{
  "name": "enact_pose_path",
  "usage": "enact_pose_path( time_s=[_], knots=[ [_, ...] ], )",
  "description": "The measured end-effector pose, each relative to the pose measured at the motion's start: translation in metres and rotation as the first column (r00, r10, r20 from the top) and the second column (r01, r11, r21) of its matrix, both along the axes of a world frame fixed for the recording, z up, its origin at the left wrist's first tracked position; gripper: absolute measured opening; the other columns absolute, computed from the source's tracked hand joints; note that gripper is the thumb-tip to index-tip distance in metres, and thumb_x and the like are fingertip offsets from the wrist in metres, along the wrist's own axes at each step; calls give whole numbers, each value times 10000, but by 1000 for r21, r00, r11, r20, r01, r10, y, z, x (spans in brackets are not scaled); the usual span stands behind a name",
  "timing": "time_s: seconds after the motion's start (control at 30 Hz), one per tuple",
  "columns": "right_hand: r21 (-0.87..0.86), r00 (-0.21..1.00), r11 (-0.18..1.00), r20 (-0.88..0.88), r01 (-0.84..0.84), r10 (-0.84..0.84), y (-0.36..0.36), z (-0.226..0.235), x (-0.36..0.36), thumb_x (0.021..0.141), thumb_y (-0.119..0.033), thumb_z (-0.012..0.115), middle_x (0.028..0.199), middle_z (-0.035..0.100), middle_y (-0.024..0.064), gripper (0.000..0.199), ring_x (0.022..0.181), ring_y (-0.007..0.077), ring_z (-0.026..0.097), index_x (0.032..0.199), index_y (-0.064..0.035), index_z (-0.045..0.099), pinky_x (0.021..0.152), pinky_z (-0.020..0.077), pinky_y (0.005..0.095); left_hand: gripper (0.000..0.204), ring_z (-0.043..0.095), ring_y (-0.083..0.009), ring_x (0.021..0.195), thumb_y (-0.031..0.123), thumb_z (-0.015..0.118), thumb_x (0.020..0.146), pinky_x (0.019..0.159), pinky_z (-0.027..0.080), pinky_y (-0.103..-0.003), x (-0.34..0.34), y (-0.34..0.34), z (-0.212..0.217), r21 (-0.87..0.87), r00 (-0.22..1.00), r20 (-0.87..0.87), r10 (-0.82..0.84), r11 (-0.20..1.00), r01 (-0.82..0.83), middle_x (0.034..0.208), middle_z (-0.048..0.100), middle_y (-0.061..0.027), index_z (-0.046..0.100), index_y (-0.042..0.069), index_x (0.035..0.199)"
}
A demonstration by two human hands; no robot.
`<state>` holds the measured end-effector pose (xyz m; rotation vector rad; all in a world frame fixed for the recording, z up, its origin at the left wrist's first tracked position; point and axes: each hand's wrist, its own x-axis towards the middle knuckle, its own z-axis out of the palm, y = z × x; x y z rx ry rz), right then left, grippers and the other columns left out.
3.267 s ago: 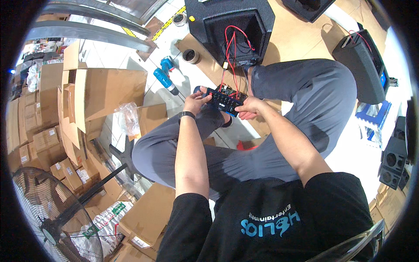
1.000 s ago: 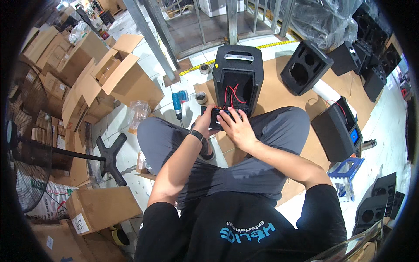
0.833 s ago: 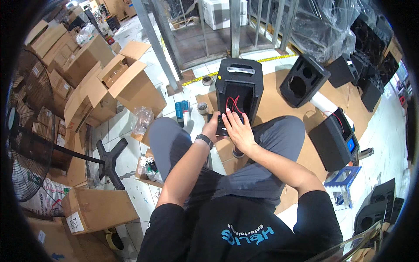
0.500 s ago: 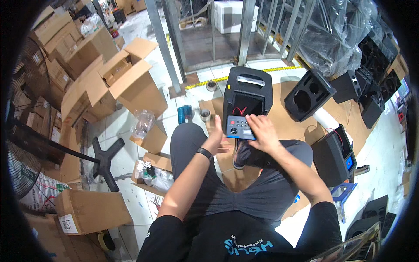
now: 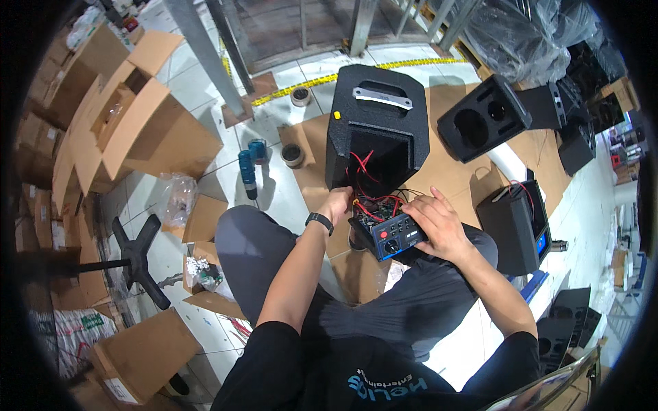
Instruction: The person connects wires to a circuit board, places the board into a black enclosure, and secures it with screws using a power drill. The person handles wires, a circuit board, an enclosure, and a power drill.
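A black speaker cabinet [image 5: 380, 92] with a silver handle stands between my knees, its lower recess open and dark inside. Red wires [image 5: 364, 164] run out of that recess to a control panel [image 5: 399, 236] with knobs and a blue edge. The panel is tilted, so circuit boards behind it show. My right hand [image 5: 439, 225] grips its right end, fingers over the upper edge. My left hand [image 5: 336, 205] is closed at the panel's left side, beside the red wires and a small yellow connector; its fingertips are partly hidden.
A blue cordless drill [image 5: 247, 172] and tape rolls [image 5: 293, 155] lie on the tiles to the left. Open cardboard boxes [image 5: 164, 130] and a fan base [image 5: 139, 264] stand farther left. Other black cabinets [image 5: 480, 118] stand on the right. Metal posts [image 5: 362, 27] rise beyond.
The panel has come away from the cabinet and tilted, showing boards and wires behind it. My left hand has moved from open beside the panel to closed near its wires. The view has shifted.
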<state>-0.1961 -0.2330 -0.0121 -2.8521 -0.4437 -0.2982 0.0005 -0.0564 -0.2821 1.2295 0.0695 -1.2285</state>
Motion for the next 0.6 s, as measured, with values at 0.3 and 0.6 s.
enact_pose_path(
  time_s=[0.3, 0.6],
  knots=[
    [-45, 994, 996, -84, -80, 76, 5, -22, 7, 723, -154, 763, 1270, 665, 26, 631, 1228, 234, 628, 1345, -133, 658, 1149, 435, 478, 439, 663, -124, 777, 421, 834, 898, 669, 523, -267, 5, -53, 71, 1, 987, 30, -159, 987, 159, 953, 709, -10, 703, 85, 1148],
    [-129, 985, 980, -104, -152, 139, 12, -30, 15, 879, -162, 682, 1301, 657, -21, 502, 1273, 191, 602, 1380, -192, 664, 1177, 411, 448, 232, 673, -178, 583, 212, 792, 926, 431, 475, -286, 6, -98, 33, 209, 969, -226, -96, 967, 144, 766, 686, -89, 651, 44, 1002]
  ],
)
